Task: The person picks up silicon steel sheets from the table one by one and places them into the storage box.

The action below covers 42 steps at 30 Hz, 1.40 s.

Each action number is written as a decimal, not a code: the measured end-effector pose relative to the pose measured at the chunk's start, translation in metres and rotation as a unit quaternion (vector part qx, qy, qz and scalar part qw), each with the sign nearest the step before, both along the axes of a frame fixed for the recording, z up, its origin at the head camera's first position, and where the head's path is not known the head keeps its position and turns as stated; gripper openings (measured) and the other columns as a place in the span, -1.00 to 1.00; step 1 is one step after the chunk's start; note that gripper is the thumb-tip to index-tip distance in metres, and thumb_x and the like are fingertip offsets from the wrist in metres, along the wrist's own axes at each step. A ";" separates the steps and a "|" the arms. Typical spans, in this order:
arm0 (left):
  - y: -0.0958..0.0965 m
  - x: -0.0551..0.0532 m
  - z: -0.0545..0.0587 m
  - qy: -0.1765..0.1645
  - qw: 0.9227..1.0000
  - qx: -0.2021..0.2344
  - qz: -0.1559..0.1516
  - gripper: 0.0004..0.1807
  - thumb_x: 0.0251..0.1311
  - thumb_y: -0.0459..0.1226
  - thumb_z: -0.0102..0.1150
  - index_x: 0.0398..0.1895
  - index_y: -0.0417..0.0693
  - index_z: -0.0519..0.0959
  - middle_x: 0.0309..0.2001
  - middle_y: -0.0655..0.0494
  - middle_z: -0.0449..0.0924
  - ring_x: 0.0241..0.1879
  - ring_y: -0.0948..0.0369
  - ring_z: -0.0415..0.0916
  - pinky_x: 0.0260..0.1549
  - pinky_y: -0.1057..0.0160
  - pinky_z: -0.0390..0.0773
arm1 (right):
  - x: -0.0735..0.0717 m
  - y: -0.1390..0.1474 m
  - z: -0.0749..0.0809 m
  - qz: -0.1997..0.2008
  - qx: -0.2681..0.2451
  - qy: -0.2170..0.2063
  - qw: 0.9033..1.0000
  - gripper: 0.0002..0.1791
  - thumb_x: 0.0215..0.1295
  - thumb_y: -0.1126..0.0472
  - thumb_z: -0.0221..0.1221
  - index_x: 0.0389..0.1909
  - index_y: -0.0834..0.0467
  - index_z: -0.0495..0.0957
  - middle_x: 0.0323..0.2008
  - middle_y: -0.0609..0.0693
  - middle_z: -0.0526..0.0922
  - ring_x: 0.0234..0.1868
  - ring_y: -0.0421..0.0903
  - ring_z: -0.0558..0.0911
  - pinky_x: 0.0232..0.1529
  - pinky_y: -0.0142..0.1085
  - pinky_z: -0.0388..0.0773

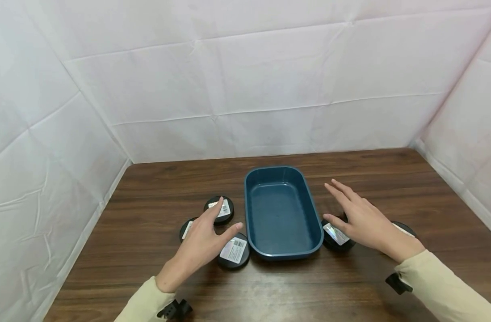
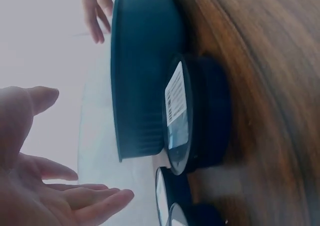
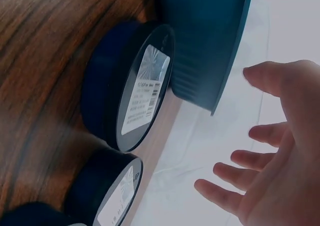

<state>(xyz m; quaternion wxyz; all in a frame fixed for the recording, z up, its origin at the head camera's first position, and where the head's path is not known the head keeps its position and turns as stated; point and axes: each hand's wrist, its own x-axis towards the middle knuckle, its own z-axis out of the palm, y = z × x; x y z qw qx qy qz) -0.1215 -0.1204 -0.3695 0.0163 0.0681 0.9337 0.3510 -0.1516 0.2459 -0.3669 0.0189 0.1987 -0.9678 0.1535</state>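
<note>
A blue rectangular plastic bin (image 1: 283, 250) with rounded corners stands on the wooden table, nothing inside it. Left of it lie three round black tins with white labels: a near tin (image 1: 234, 251) close to the bin's wall, a far tin (image 1: 226, 212), and a third (image 1: 186, 229) partly behind the hand. My left hand (image 1: 201, 241) hovers above these tins, fingers spread and holding nothing. On the other side, my right hand (image 1: 363, 221) is held over more black tins, its fingers extended and nothing in its grasp. One labelled tin (image 1: 337, 237) shows below its thumb; another tin (image 1: 404, 228) peeks out behind the wrist.
White cloth walls (image 1: 269, 80) enclose the back and both sides of the brown wooden table (image 1: 157, 188). Dark straps (image 1: 398, 284) sit at both cuffs. In the right wrist view a further dark tin (image 3: 35, 215) shows at the lower left corner.
</note>
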 end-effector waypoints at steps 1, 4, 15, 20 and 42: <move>0.002 0.000 -0.001 0.006 1.000 0.005 0.002 -0.07 0.27 0.14 0.25 0.58 -0.04 0.13 0.52 -0.10 0.24 0.46 -0.07 0.28 0.35 -0.15 0.39 | 0.001 0.000 0.000 0.000 0.002 0.002 1.000 -0.16 0.46 -0.05 0.16 0.59 0.13 0.02 0.57 0.26 0.04 0.39 0.40 0.34 0.23 0.41 0.31; 0.006 0.001 -0.005 0.014 0.999 0.028 0.003 -0.10 0.25 0.07 0.31 0.56 -0.07 0.18 0.50 -0.10 0.27 0.39 -0.06 0.38 0.24 -0.07 0.52 | 0.004 -0.002 -0.001 0.001 0.008 0.009 1.000 -0.20 0.44 0.00 0.19 0.57 0.16 0.09 0.55 0.27 0.08 0.40 0.37 0.35 0.19 0.40 0.36; 0.012 0.004 -0.007 -0.057 0.996 0.051 -0.036 0.04 0.23 0.20 0.27 0.63 0.09 -0.03 0.57 -0.17 0.02 0.50 -0.13 0.17 0.32 -0.27 0.34 | 0.012 -0.004 0.002 0.012 0.030 0.014 0.999 -0.28 0.42 0.05 0.20 0.50 0.20 0.23 0.49 0.31 0.20 0.32 0.40 0.42 0.05 0.33 0.49; 0.015 0.004 -0.008 -0.069 0.995 0.064 -0.038 0.08 0.21 0.19 0.30 0.64 0.10 -0.07 0.58 -0.18 0.01 0.49 -0.14 0.18 0.30 -0.27 0.36 | 0.014 -0.003 0.000 0.024 0.033 0.008 0.999 -0.27 0.39 0.04 0.23 0.49 0.21 0.25 0.48 0.33 0.22 0.28 0.38 0.48 0.03 0.25 0.55; 0.027 0.007 -0.018 -0.095 0.988 0.106 -0.058 0.17 0.14 0.11 0.41 0.65 0.13 -0.14 0.63 -0.11 -0.15 0.59 -0.10 -0.05 0.40 -0.30 0.22 | 0.023 -0.002 -0.006 0.027 0.047 -0.014 0.998 -0.27 0.32 -0.01 0.30 0.42 0.22 0.36 0.44 0.33 0.30 0.27 0.33 0.51 0.09 0.30 0.50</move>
